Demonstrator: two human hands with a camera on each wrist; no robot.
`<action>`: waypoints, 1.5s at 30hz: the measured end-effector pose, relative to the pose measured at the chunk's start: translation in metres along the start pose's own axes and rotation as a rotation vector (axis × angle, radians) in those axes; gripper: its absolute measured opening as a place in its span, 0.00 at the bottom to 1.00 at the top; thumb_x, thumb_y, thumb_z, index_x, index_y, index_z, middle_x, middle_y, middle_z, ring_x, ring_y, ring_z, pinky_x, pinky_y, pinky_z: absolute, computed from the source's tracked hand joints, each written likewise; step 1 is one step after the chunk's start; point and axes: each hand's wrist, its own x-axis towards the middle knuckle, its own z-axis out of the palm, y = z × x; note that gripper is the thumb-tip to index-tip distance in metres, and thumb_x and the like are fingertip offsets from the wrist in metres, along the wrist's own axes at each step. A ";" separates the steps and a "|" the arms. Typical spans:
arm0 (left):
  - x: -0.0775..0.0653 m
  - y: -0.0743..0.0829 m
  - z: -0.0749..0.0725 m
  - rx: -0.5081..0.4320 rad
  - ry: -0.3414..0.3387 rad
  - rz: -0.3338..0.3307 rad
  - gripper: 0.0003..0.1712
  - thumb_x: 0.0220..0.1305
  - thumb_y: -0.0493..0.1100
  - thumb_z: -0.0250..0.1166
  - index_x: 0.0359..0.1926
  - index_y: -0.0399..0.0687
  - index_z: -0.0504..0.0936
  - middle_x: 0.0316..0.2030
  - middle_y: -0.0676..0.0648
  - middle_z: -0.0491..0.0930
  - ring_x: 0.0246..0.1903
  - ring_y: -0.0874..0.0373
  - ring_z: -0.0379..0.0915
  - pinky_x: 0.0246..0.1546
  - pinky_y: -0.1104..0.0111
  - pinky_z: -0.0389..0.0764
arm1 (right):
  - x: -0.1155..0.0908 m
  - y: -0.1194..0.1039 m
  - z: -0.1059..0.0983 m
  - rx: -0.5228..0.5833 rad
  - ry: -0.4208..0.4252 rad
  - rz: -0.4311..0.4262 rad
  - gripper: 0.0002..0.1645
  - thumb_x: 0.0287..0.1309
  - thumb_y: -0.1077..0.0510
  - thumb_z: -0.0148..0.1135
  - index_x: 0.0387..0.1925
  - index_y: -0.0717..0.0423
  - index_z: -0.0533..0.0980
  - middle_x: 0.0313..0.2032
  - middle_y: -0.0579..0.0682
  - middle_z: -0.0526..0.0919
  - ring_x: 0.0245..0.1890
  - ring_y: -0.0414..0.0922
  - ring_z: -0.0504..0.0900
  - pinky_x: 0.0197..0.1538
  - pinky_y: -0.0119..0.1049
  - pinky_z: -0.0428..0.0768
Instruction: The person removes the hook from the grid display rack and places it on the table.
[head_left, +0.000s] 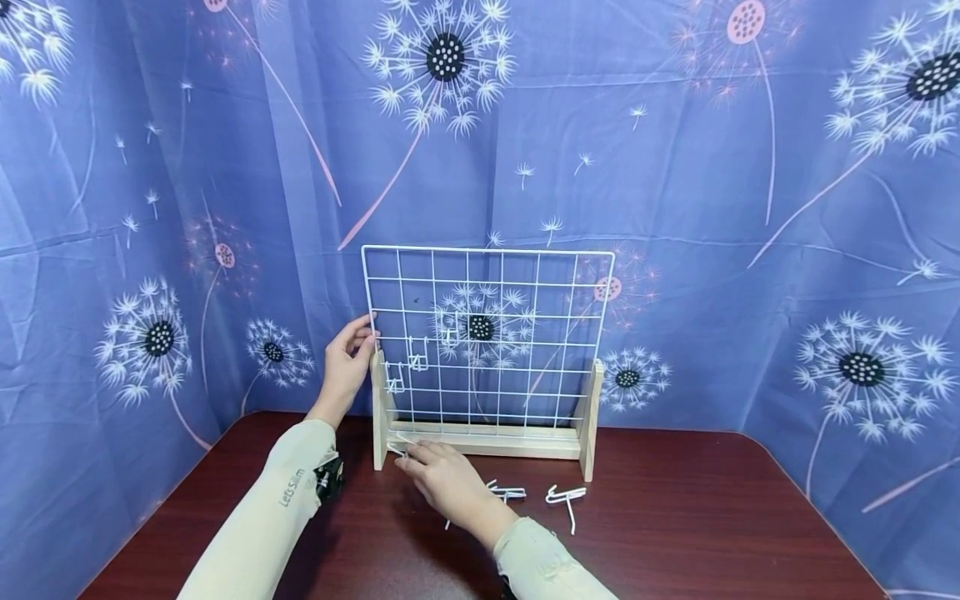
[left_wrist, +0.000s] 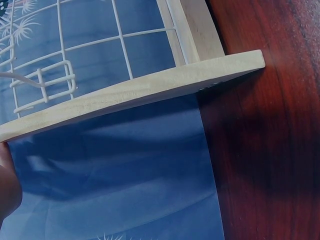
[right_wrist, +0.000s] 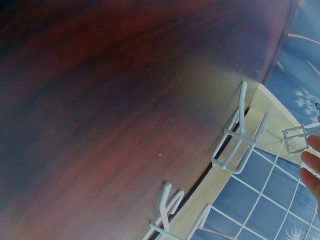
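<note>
A white wire grid [head_left: 491, 333] stands upright in a light wooden stand [head_left: 487, 443]. My left hand [head_left: 347, 362] holds the grid's left edge just above the wooden side post; in the left wrist view a bit of that hand [left_wrist: 9, 186] shows beside the post [left_wrist: 135, 90]. Low in front of the stand's left end, my right hand [head_left: 446, 483] pinches a white wire hook [head_left: 400, 444], its fingertips partly hidden in the head view. Three similar hooks hang on the grid in a diagonal: an upper one [head_left: 449, 337], a middle one [head_left: 417, 360] and a lower one [head_left: 394, 383].
More white hooks lie on the dark red table [head_left: 675, 517]: one at the right [head_left: 567, 497] and another [head_left: 507, 492] beside my right wrist, with a further prong showing under that hand. A blue dandelion-print cloth [head_left: 675, 167] hangs behind and around the table.
</note>
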 end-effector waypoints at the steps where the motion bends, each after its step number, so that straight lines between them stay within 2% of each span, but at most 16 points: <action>1: 0.000 0.000 0.000 0.000 0.001 0.000 0.18 0.56 0.25 0.54 0.50 0.29 0.72 0.34 0.25 0.73 0.32 0.33 0.68 0.25 0.78 0.72 | 0.000 0.000 0.000 -0.002 -0.004 -0.002 0.17 0.52 0.56 0.58 0.46 0.45 0.76 0.50 0.48 0.76 0.50 0.45 0.74 0.55 0.36 0.68; 8: 0.000 0.000 0.000 -0.008 -0.010 0.006 0.19 0.56 0.25 0.54 0.51 0.29 0.72 0.34 0.25 0.73 0.32 0.31 0.67 0.25 0.79 0.71 | 0.001 -0.004 0.002 -0.049 -0.036 -0.030 0.18 0.50 0.54 0.59 0.46 0.43 0.76 0.48 0.47 0.77 0.49 0.45 0.75 0.53 0.37 0.70; 16: 0.000 0.000 -0.001 -0.004 -0.007 0.005 0.19 0.56 0.25 0.55 0.51 0.30 0.72 0.34 0.25 0.73 0.32 0.31 0.67 0.25 0.79 0.71 | 0.001 -0.009 0.009 -0.091 -0.058 -0.055 0.15 0.52 0.53 0.57 0.44 0.41 0.77 0.45 0.44 0.78 0.48 0.43 0.75 0.50 0.35 0.71; 32: 0.000 0.001 0.000 0.015 -0.002 -0.007 0.18 0.56 0.26 0.54 0.50 0.30 0.72 0.34 0.26 0.73 0.31 0.35 0.68 0.23 0.80 0.69 | 0.001 -0.014 0.009 -0.114 -0.149 -0.103 0.14 0.53 0.52 0.56 0.42 0.37 0.78 0.44 0.41 0.79 0.47 0.42 0.75 0.47 0.35 0.73; 45: 0.000 0.002 0.000 -0.001 -0.003 -0.032 0.19 0.56 0.24 0.53 0.51 0.31 0.72 0.35 0.26 0.73 0.34 0.33 0.68 0.26 0.78 0.72 | 0.002 -0.020 0.011 -0.137 -0.149 -0.159 0.10 0.50 0.51 0.56 0.34 0.34 0.80 0.36 0.37 0.80 0.37 0.38 0.74 0.35 0.31 0.71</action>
